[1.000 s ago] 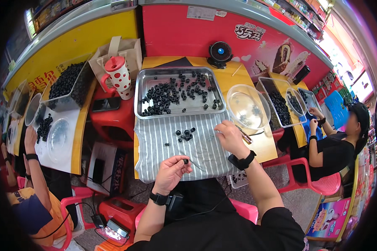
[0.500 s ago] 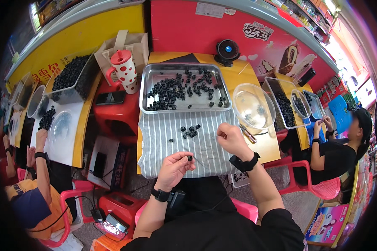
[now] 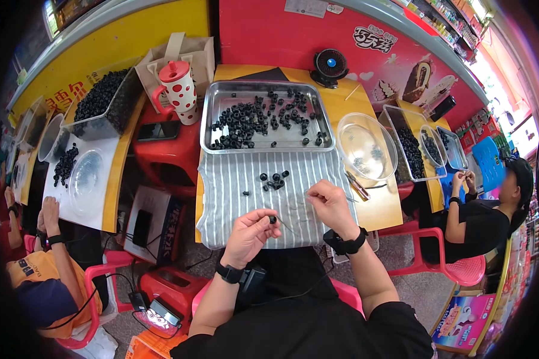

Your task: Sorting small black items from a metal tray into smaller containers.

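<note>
Between the thumb and fingers of my left hand (image 3: 247, 236) is a small black plastic ring (image 3: 273, 219), held just over the striped cloth (image 3: 230, 197). My right hand (image 3: 334, 209) is raised to the right of it, fingertips pinched together and apart from the ring. A thin grey sliver shows beside that hand, but I cannot make out what the fingers grip. Beyond both hands, several loose black pieces (image 3: 274, 180) lie in a small group on the cloth. Many similar pieces are scattered in the metal tray (image 3: 287, 144) behind it.
Right of the cloth stand a round clear container (image 3: 348, 134) and slim hand tools (image 3: 358, 186). A black fan (image 3: 330, 67) sits at the back. On the left are a polka-dot cup (image 3: 178, 90) and a phone (image 3: 159, 130). Other people work at tables on both sides.
My right hand has shifted slightly down, its fingertips still pinched. My left hand keeps hold of the black ring, moved slightly upward. The whole view has tilted a little.
</note>
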### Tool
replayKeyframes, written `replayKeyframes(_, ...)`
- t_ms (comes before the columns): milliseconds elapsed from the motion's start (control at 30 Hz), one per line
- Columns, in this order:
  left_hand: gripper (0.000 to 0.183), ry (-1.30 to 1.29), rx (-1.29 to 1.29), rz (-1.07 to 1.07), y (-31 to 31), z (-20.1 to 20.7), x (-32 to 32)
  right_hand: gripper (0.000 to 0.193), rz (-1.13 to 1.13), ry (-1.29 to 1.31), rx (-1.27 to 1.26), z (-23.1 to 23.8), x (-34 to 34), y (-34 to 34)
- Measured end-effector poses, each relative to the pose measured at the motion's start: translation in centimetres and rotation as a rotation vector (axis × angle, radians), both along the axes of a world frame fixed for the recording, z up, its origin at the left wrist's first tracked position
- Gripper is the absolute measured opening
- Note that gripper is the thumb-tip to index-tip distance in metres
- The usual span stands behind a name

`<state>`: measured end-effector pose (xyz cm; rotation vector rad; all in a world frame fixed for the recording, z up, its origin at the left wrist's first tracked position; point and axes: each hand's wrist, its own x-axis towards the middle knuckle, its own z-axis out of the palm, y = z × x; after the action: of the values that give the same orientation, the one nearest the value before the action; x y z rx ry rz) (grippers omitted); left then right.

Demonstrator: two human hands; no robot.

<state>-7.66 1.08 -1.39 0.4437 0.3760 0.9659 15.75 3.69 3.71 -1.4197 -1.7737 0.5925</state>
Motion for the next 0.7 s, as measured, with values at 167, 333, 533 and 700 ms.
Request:
replayKeyframes(167,0.024,-0.005,0.001,0.007,0.0,0.2,0.0,0.008,-0.009,0.088,-0.079,-0.3,0.2,-0.3)
replayKeyframes(333,0.023,0.003,-0.019,0.013,0.0,0.2,-0.1,0.007,-0.006,0.028,0.008,-0.8,0.5,-0.4)
replayKeyframes(533,0.024,0.006,-0.039,0.007,0.0,0.1,-0.1,0.005,0.097,0.349,-0.177,1.8,-2.6,-2.5)
replayKeyframes(700,0.023,-0.021,-0.021,0.011,0.0,0.1,0.1,0.006,0.245,0.424,-0.169,1.7,-5.3,-3.2)
